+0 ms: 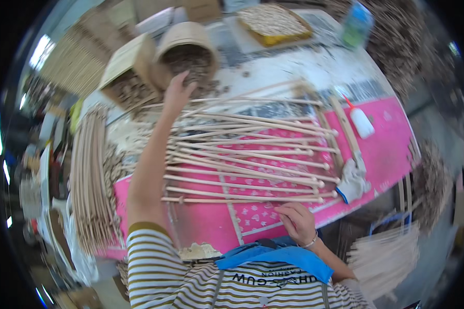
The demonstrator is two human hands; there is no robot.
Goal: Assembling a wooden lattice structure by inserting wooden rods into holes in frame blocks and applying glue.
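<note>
My left arm stretches far forward, and my left hand (177,93) is at the mouth of a round wooden tub (184,32) tipped on its side. Its fingers are apart, next to the small brown pieces (193,61) heaped inside. Close to the table's front edge, my right hand (298,222) has its fingers curled together; what they hold, if anything, cannot be made out. Just beyond it lie many thin pale wooden sticks (252,152), spread crosswise, with round knobs at their right ends. The nearest stick (242,200) has a small piece on it near its left end.
A wooden box (126,59) of brown pieces stands left of the tub. Bundled sticks (90,180) line the table's left side. To the right are a white bottle with a red tip (362,122), a wooden bar (345,126) and a white glove (353,180). A yellow tray (276,26) sits far back.
</note>
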